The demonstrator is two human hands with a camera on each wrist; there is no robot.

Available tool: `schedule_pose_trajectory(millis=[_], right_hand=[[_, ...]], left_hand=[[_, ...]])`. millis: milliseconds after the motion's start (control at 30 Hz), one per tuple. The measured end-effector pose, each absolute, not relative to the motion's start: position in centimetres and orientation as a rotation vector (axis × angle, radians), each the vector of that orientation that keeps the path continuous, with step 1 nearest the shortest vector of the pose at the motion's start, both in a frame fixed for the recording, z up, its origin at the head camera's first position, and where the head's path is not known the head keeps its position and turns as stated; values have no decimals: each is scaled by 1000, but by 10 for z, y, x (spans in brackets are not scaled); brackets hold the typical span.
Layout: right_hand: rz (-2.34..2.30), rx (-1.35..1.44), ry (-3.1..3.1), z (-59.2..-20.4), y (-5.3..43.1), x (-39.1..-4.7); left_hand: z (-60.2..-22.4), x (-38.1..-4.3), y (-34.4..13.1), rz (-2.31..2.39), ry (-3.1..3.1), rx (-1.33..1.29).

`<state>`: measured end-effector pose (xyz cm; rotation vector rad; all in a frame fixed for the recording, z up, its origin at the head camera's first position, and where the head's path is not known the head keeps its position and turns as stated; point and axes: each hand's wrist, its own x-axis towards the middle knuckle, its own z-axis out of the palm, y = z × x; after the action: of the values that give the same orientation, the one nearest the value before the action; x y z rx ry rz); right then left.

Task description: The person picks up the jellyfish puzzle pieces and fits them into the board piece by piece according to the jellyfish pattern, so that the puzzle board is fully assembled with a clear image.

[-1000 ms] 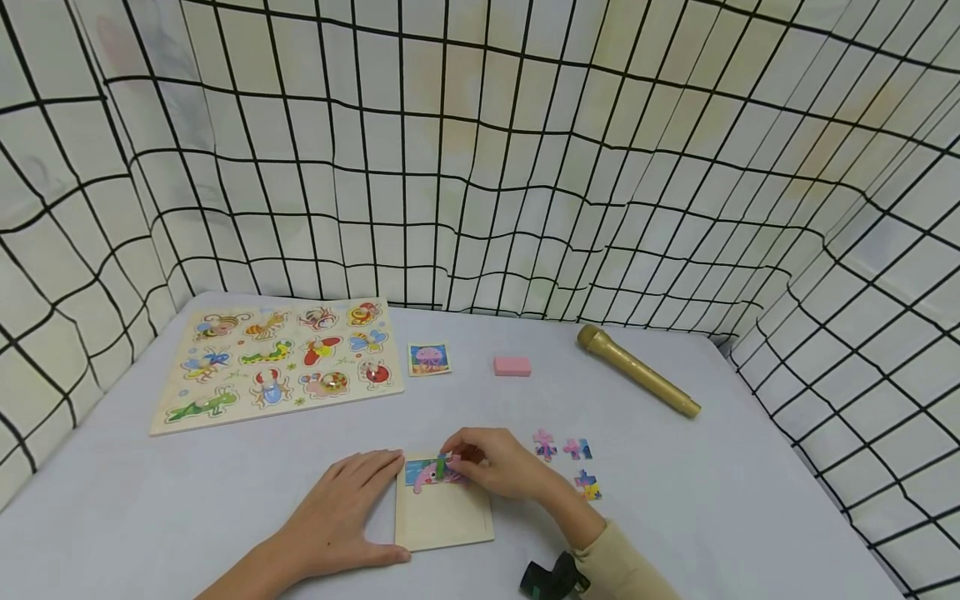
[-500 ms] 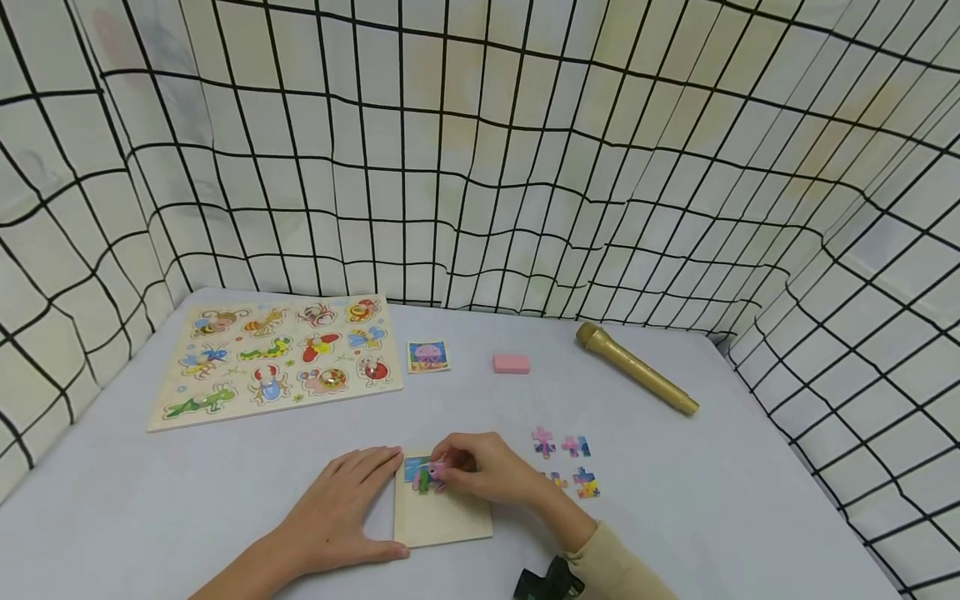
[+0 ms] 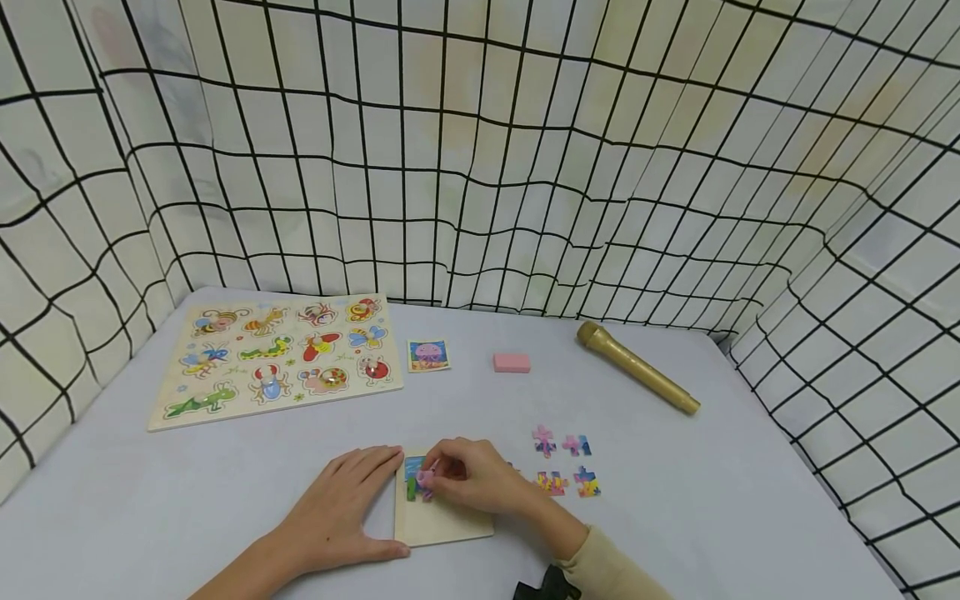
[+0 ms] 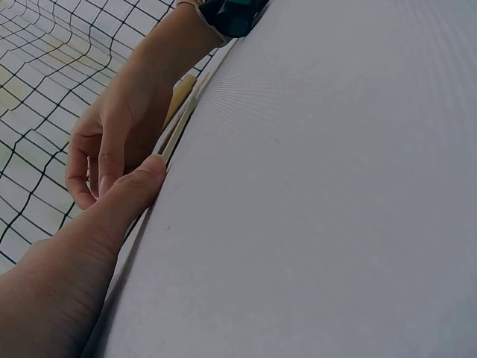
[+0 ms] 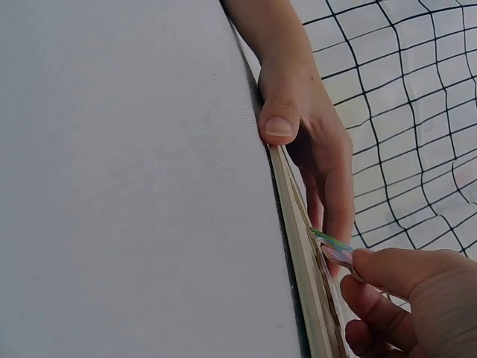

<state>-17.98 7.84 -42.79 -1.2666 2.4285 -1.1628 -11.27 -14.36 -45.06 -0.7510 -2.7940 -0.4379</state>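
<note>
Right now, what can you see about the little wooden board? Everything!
The little board is pale, squarish and looks like wood. It lies flat on the white table, its near part bare. A blue puzzle piece shows at its far left corner. The left hand touches its left side. The right hand holds a green-and-pink piece over it; whether that piece touches it is unclear.

Loose jigsaw pieces [image 3: 587,482] are lying right of the puzzle tray [image 3: 442,527]; farther back, a block [image 3: 512,363] is sitting between picture card [image 3: 428,356] and microphone [image 3: 637,369].
</note>
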Motion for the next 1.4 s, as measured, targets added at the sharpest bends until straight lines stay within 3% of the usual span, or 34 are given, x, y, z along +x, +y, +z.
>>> schedule_pose_trajectory(millis=[1400], right_hand=[[-896,-1371,2588,-427,78,-178]], left_hand=[[-449,-112,-144,-451,-2755,-778]])
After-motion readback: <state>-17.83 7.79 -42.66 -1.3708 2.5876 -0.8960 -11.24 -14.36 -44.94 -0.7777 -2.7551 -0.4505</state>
